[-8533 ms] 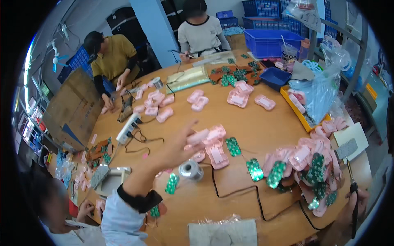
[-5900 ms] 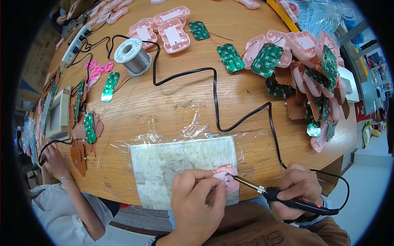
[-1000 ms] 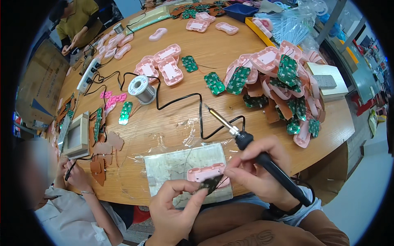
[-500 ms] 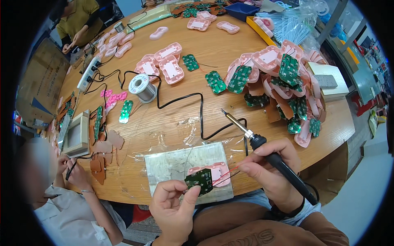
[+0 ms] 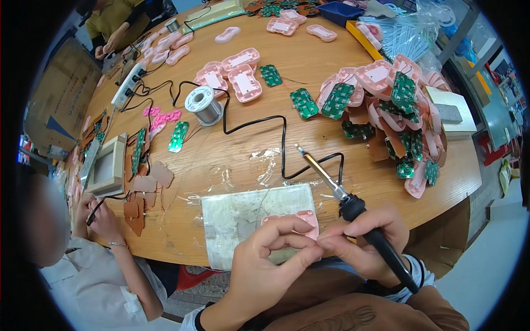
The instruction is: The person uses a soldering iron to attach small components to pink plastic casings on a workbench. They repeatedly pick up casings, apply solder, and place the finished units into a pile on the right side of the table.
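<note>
My left hand (image 5: 265, 259) pinches the near edge of a pink plastic casing (image 5: 302, 219) that lies on a white work mat (image 5: 237, 212) at the table's front edge. My right hand (image 5: 367, 234) grips the black handle of a soldering iron (image 5: 353, 208). The iron's metal tip (image 5: 301, 149) points up and away from the mat, above the wooden table (image 5: 309, 66). The fingertips of both hands meet beside the casing. No green board shows at the casing; my fingers cover part of it.
A solder spool (image 5: 204, 105) and the iron's black cable (image 5: 281, 138) lie beyond the mat. Pink casings and green circuit boards (image 5: 397, 105) are heaped at the right. A person (image 5: 88, 259) works at the left beside a white box (image 5: 107, 165); another sits at the far side (image 5: 110, 22).
The green board that my left hand held over the mat is no longer visible. My left hand has closed over the pink casing, and my right hand has come in to meet it.
</note>
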Demonstrator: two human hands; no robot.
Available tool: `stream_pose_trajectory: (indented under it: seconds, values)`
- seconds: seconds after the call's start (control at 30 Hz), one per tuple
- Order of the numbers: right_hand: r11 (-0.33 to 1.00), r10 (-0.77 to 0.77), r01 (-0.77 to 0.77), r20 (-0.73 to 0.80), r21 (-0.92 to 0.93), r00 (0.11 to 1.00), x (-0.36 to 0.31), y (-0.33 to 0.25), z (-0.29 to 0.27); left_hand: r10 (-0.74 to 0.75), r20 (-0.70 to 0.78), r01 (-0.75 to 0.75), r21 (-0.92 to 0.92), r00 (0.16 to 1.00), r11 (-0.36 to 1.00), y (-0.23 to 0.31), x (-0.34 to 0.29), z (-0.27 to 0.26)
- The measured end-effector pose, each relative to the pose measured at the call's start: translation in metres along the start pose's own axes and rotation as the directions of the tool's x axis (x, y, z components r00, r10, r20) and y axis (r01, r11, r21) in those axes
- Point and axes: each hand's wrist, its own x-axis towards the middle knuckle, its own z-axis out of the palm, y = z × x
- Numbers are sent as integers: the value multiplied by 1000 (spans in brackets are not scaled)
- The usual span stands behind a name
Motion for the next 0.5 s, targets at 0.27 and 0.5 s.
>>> stream_pose_trajectory:
  seconds: [0.27,0.5]
  values:
    - [945,-86,181,328,-273,941,10,3,-32,84,-207,18,450,975,893,-5,-9,1]
    - [920,-100,119,71,-372,992,-21,-11,-68,366,-95,-116,849,926,515,-22,2,12]
